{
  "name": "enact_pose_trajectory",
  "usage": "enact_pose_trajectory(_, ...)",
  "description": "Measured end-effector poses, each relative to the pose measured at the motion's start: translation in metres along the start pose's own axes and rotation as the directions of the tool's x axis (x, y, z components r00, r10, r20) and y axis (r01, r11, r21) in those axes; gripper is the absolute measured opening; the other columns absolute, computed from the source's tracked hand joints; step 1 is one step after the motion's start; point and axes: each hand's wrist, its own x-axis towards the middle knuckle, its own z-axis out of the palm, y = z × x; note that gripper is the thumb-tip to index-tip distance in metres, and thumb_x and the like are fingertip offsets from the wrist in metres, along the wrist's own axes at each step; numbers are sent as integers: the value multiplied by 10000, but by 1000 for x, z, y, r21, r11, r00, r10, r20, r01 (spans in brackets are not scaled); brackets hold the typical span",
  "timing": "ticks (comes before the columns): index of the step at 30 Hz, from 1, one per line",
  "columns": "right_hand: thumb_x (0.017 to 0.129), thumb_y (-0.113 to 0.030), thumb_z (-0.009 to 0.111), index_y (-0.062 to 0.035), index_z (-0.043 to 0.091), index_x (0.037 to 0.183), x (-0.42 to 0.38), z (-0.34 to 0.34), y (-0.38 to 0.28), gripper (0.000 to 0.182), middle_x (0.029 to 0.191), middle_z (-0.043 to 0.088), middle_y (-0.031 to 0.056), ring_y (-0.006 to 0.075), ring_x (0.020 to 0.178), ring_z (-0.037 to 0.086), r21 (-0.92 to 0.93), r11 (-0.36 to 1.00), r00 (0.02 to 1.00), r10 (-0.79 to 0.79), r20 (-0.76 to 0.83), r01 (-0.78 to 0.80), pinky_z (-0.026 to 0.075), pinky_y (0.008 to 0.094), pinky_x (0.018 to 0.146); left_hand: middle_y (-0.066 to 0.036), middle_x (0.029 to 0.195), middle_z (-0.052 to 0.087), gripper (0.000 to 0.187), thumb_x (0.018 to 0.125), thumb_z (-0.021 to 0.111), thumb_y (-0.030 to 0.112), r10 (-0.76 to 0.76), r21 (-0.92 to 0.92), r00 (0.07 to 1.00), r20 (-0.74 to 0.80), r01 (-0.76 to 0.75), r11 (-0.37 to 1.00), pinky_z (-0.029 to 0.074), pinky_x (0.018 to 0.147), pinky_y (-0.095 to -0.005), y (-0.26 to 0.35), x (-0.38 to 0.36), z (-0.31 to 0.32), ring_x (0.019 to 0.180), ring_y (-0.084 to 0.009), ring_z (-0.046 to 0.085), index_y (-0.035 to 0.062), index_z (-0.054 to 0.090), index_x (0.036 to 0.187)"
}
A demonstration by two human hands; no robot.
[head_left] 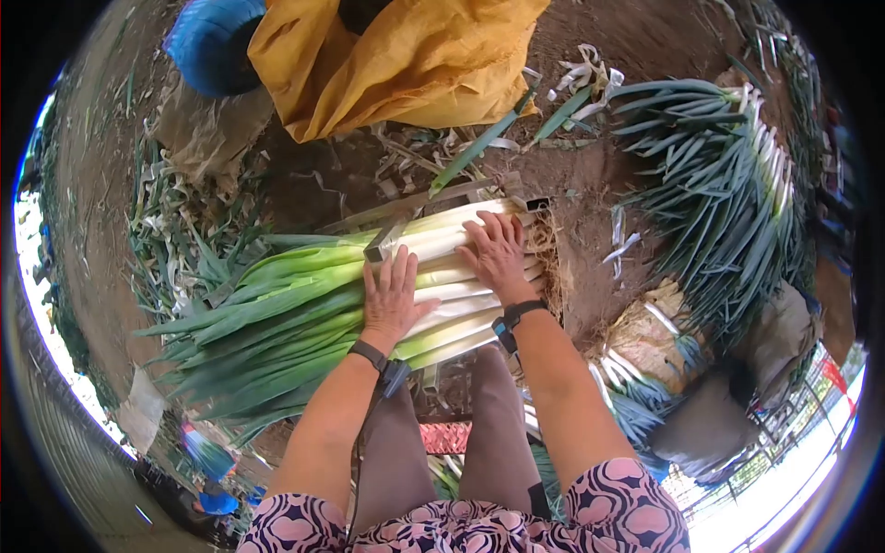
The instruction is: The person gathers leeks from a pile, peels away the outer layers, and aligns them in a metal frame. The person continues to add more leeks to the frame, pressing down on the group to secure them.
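A wide bundle of long green onions (461, 293) lies in front of me, white stalks and roots to the right, green leaves fanned to the left. My left hand (395, 300) rests on the stalks where white turns to green, fingers stretched out and apart. Further right, my right hand (498, 253) lies on the white stalks close to the roots, its fingers also extended. Neither hand is wrapped around a stalk. Under and behind the bundle is a metal frame (385, 241), partly hidden by the onions. Each wrist wears a dark strap with a small device.
Beyond the frame stand an orange-yellow cloth or sack (396, 64) and a blue rounded object (217, 46). A large heap of green onions (714, 194) lies at right. Leaf scraps (180, 240) litter the dirt floor at left. Grey-brown sacking (705, 424) sits at lower right.
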Motion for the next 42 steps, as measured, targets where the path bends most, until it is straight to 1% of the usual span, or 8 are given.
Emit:
enact_pose_trajectory(7,711,-333,790,-208,591,1127,-13,-6,-1,477,1117,525,25,260,1142,461,13,1000,996,-24,-81,25,272,458,1026,-56,1380,392,898,651,681,693,12,-12,992,-125,-13,1000,239,1104,-531,-4,-8,7,1305,-233,322,166,470,1347)
enact_pose_trajectory(11,712,-325,778,-191,593,1118,-9,-21,-4,466,1104,540,18,245,1123,471,-5,1000,1000,-5,31,5,307,422,990,-51,1365,410,905,636,691,682,15,-46,986,-166,-23,999,245,1100,-510,-5,-7,13,1292,-223,342,176,462,1350)
enact_pose_trajectory(17,810,-307,676,-150,662,993,18,-30,5,242,1034,622,43,247,976,599,-16,1000,994,10,105,-8,380,435,924,-51,1354,424,898,635,693,672,21,-50,984,-179,-30,998,270,1088,-502,-6,-3,7,1277,-229,354,165,474,1343)
enact_pose_trajectory(21,833,-272,618,-154,710,935,55,-43,4,181,952,676,103,290,906,662,-99,989,864,143,483,-109,495,483,783,-44,1351,429,876,642,693,662,36,-46,978,-203,-46,998,287,1085,-493,-5,-5,11,1264,-238,364,153,495,1327)
enact_pose_trajectory(25,777,-300,718,-146,702,949,93,-40,6,231,1019,692,117,300,961,670,-187,982,690,124,713,17,531,418,780,-40,1339,423,864,641,697,659,47,-48,971,-236,-60,997,281,1093,-482,-5,-7,9,1268,-240,357,147,512,1311)
enact_pose_trajectory(29,765,-318,736,-138,676,972,113,-29,5,281,1002,694,95,280,960,669,-262,937,642,55,765,232,526,414,794,-45,1328,417,861,642,696,660,51,-48,970,-239,-64,997,271,1101,-476,-7,-5,10,1275,-241,346,144,518,1307)
enact_pose_trajectory(32,793,-347,699,-133,666,959,118,-30,22,273,992,694,86,286,945,665,-136,954,560,-39,828,268,519,405,806,-53,1324,415,859,648,693,662,51,-56,971,-235,-66,996,267,1104,-473,-6,-7,10,1277,-245,342,140,518,1308)
enact_pose_trajectory(42,876,-302,635,-89,609,1022,108,-31,20,259,1025,644,126,323,962,624,-52,941,581,-163,797,334,500,427,823,-47,1330,439,816,645,748,584,14,-144,976,-219,-47,989,274,1093,-461,-6,-6,4,1274,-238,358,146,525,1296)
